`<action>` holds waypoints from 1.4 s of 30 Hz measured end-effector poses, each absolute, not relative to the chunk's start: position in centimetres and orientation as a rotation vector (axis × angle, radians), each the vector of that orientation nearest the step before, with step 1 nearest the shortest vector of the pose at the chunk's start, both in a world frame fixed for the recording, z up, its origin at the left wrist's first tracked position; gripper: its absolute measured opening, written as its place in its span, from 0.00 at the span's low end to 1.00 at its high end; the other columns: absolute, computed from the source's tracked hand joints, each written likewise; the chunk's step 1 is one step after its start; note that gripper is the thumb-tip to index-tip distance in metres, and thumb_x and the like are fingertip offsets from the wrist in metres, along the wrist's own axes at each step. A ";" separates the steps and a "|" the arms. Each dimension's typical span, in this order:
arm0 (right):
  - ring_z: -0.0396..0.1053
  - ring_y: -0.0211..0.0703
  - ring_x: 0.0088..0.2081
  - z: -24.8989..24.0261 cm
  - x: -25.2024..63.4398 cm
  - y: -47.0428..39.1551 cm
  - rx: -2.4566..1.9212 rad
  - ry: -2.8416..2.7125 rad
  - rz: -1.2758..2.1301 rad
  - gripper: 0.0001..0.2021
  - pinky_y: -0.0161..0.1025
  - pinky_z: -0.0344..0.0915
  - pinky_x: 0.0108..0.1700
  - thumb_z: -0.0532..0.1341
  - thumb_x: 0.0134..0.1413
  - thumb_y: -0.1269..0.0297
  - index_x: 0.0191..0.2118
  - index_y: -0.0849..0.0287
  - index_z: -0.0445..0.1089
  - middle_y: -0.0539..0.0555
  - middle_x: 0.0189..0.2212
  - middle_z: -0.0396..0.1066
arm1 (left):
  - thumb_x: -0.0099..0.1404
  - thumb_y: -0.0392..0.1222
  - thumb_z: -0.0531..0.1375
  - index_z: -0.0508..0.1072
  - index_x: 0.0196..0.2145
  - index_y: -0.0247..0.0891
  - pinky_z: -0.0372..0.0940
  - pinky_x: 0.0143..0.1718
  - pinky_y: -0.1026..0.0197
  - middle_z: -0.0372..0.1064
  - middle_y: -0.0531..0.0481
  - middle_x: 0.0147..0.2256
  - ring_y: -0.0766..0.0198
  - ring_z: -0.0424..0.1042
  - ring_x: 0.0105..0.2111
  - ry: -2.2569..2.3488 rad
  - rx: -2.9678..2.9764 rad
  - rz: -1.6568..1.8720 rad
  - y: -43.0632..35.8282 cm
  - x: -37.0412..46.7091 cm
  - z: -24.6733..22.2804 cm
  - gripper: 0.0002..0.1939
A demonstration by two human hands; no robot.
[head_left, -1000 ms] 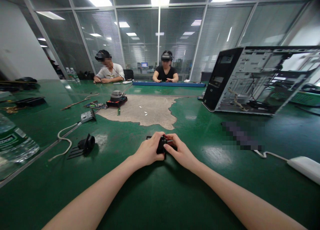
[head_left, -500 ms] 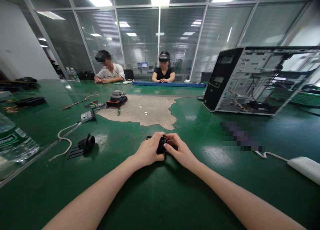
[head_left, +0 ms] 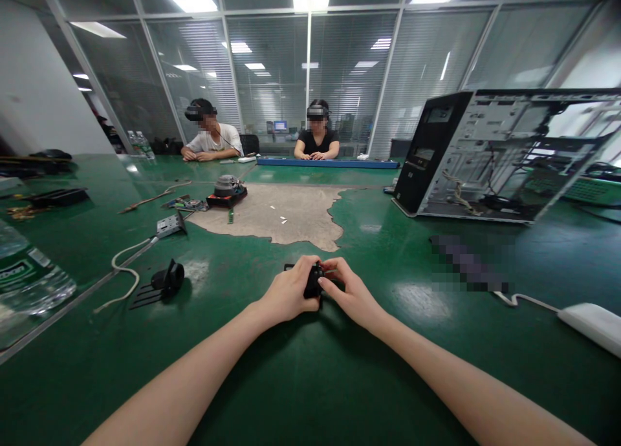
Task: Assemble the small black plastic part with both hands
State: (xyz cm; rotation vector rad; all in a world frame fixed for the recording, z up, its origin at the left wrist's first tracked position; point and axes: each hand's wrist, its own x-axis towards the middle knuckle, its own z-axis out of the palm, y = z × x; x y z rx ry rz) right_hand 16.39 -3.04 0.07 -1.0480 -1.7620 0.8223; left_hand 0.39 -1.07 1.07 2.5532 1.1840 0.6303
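Note:
At the middle of the green table, both of my hands are on a small black device that my fingers partly cover, so its kind does not show. My left hand wraps around it from the left and above. From the right, my right hand presses thumb and fingertips to its side. Further left lies a black part with a round end and several flat prongs.
An opened computer case stands at the right. Left are a clear water bottle and a metal box by a white cable. A white power strip lies near right. Two people sit across the table.

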 end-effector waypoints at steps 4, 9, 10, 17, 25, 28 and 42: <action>0.67 0.39 0.35 0.4 16.4 -3.4 -1.077 -1.794 0.881 0.09 0.40 0.64 0.39 0.53 0.52 0.65 0.41 0.57 0.59 0.52 0.37 0.65 | 0.48 0.40 0.58 0.50 0.49 0.44 0.63 0.33 0.59 0.58 0.50 0.44 0.58 0.68 0.35 1.190 2.558 0.617 -1.1 0.4 1.1 0.31; 0.65 0.40 0.39 0.3 16.4 -3.3 -1.022 -1.781 0.718 0.07 0.41 0.62 0.44 0.55 0.50 0.66 0.37 0.57 0.62 0.51 0.35 0.64 | 0.49 0.40 0.57 0.49 0.49 0.44 0.63 0.33 0.58 0.58 0.49 0.45 0.58 0.68 0.35 1.186 2.566 0.638 -1.1 0.4 1.0 0.30; 0.65 0.40 0.39 0.2 16.3 -3.2 -1.015 -1.773 0.700 0.06 0.41 0.62 0.45 0.55 0.50 0.66 0.36 0.57 0.62 0.51 0.35 0.64 | 0.49 0.40 0.57 0.49 0.49 0.44 0.63 0.33 0.58 0.58 0.49 0.46 0.58 0.68 0.35 1.186 2.569 0.640 -1.1 0.4 1.0 0.30; 0.67 0.39 0.37 0.1 16.3 -3.2 -1.090 -1.758 0.839 0.11 0.40 0.64 0.40 0.54 0.52 0.65 0.42 0.56 0.58 0.52 0.38 0.65 | 0.49 0.40 0.58 0.49 0.49 0.43 0.63 0.34 0.58 0.59 0.49 0.45 0.56 0.68 0.36 1.184 2.565 0.632 -1.0 0.3 0.9 0.31; 0.65 0.40 0.39 0.2 16.3 -3.3 -1.026 -1.791 0.660 0.06 0.41 0.62 0.45 0.55 0.50 0.66 0.36 0.57 0.62 0.51 0.36 0.64 | 0.49 0.40 0.57 0.49 0.49 0.44 0.63 0.34 0.58 0.58 0.49 0.46 0.57 0.68 0.36 1.194 2.555 0.626 -1.2 0.4 1.1 0.30; 0.65 0.40 0.39 0.0 16.3 -3.0 -1.020 -1.773 0.670 0.06 0.41 0.62 0.45 0.55 0.51 0.66 0.36 0.57 0.62 0.51 0.35 0.64 | 0.49 0.40 0.58 0.49 0.49 0.44 0.63 0.36 0.57 0.58 0.49 0.46 0.57 0.68 0.37 1.199 2.548 0.617 -1.2 0.4 1.2 0.30; 0.65 0.39 0.39 0.2 16.4 -3.2 -1.037 -1.791 0.697 0.06 0.41 0.62 0.44 0.54 0.51 0.66 0.37 0.57 0.61 0.51 0.35 0.64 | 0.48 0.39 0.57 0.50 0.49 0.44 0.63 0.34 0.58 0.58 0.49 0.46 0.58 0.68 0.36 1.181 2.547 0.623 -1.2 0.4 1.2 0.30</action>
